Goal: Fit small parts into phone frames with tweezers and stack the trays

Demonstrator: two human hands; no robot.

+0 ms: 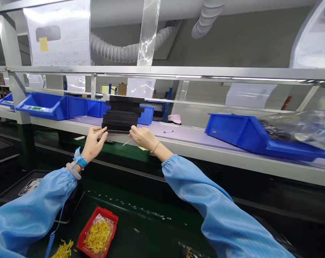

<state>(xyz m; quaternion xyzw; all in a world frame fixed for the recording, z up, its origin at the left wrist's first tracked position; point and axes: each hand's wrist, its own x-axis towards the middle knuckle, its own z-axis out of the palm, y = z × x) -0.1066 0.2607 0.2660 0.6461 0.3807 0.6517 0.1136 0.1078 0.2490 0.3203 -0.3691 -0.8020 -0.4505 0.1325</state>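
R grip (143, 137) holds thin tool (128, 142) by blk stack (121, 116).

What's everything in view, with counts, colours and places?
Flat stacked pieces: several, black, at the long lilac-topped shelf's edge
Slim metal tool: one, silvery, below the stacked pieces
Angular plastic bins: at least four, blue, along the shelf
Slim pen: one, white-and-purple, on the shelf
Rectangular plastic tray: one, red, on the dark green bench
Thin pieces: many, yellow, in and beside the tray
Clear plastic bag: one, transparent, in the rightmost bin
Ribbed flexible hoses: two, white, overhead
Plastic-sleeved sheets: several, white, hanging near rails
Soft cap: one, pink, beyond the shelf
Left hand: one, bare, at the stacked pieces
Right hand: one, bare, holding the tool
Fabric sleeves: two, light blue, lower left and right
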